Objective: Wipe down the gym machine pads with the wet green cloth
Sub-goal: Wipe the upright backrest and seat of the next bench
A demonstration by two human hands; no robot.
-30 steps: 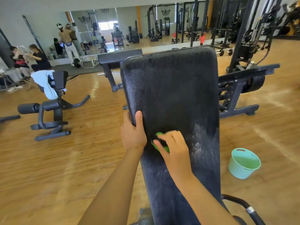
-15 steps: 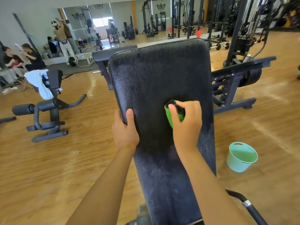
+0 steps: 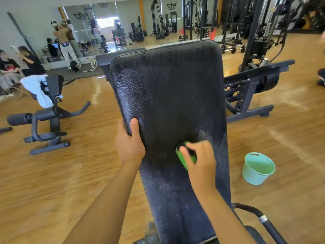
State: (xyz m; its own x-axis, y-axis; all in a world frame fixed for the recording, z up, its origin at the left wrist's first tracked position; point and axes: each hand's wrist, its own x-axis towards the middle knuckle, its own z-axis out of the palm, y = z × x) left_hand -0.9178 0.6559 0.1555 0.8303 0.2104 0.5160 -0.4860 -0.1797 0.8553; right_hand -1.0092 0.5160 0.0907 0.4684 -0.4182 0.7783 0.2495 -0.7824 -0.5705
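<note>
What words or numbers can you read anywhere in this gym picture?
None can be read.
Emblems on the mirror wall: a logo shape, no legible letters.
Emblem on the far wall: the same shape, too blurred to read.
Black pad, green cloth and teal bucket: no label visible.
Red print on a seated person's black shirt: too blurred to read.

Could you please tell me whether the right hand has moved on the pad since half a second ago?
Yes: the right hand slid down the pad, level with the left hand.
</note>
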